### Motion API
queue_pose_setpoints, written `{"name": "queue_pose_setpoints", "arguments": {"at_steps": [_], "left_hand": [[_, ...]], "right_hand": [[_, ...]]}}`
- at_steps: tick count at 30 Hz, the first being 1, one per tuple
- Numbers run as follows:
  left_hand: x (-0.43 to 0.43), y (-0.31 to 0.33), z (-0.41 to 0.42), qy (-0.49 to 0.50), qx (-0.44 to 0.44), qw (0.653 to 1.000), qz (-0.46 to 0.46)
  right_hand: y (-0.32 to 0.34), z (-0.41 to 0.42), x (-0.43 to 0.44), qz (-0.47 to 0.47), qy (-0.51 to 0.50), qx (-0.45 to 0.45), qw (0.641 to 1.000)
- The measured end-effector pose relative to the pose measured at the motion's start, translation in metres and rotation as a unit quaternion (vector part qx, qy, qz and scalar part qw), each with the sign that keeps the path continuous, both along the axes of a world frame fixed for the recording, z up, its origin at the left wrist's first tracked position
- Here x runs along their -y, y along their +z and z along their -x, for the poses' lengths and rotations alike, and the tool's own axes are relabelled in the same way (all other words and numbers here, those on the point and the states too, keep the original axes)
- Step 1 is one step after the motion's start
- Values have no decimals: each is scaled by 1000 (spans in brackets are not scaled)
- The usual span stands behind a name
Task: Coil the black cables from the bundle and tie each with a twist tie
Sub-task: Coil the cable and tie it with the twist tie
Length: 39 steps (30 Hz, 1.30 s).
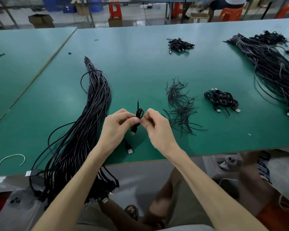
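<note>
Your forearms (77, 177) reach up from the bottom edge and meet over the near part of the green desk (140, 67). Your left grip (117, 125) has its fingers curled, with thumb and forefinger pinching a small coiled cable (139, 113) from the left. Your right grip (158, 129) is curled the same way and pinches the coil from the right, so the two thumbs nearly touch beneath it. The coil is held just above the desk between your fingertips, and its stripped end (137, 101) with a red tip sticks up above it. Whether a tie is already round the coil is hidden by your fingers.

Left of your hands, the long bundle (90, 100) of black cables runs from the middle of the desk down over the near edge, and its plugs hang off by your knee. One USB plug (130, 150) lies on the desk just below your left grip. To the right of your right grip lies a loose scatter of black twist ties (180, 110), and beyond that a small heap of finished coils (222, 100). Another heap of coils (179, 44) sits farther back, and a second large bundle (270, 64) fills the right side. Near the left edge lies a pale curved tie (12, 158).
</note>
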<state>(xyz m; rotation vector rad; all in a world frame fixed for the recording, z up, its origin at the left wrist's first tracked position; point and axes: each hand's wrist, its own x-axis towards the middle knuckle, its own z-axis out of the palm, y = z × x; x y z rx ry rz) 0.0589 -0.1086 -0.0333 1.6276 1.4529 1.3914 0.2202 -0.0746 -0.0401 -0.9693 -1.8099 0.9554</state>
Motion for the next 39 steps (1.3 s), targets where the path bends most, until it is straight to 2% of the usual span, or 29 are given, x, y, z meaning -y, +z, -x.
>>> {"name": "queue_pose_setpoints", "arguments": {"at_steps": [5, 8, 15, 25, 29, 32, 37, 39], "left_hand": [[1, -3, 3, -1, 15, 999, 50], [1, 0, 5, -2, 81, 993, 85], [2, 1, 8, -58, 123, 985, 106], [4, 2, 8, -100, 164, 974, 121], [2, 1, 9, -170, 222, 949, 145], [0, -1, 11, -197, 231, 939, 164], [2, 0, 8, -177, 242, 941, 159], [3, -1, 6, -166, 257, 939, 155]], "right_hand": [[1, 3, 5, -130, -9, 66, 989], [0, 4, 7, -160, -5, 78, 984], [0, 3, 6, -103, 13, 46, 994], [4, -1, -3, 97, 7, -66, 993], [2, -1, -3, 105, 44, -80, 990], [-1, -1, -4, 107, 48, -92, 989], [-4, -2, -7, 109, 38, -101, 988], [-4, -3, -8, 128, 30, -135, 982]]}}
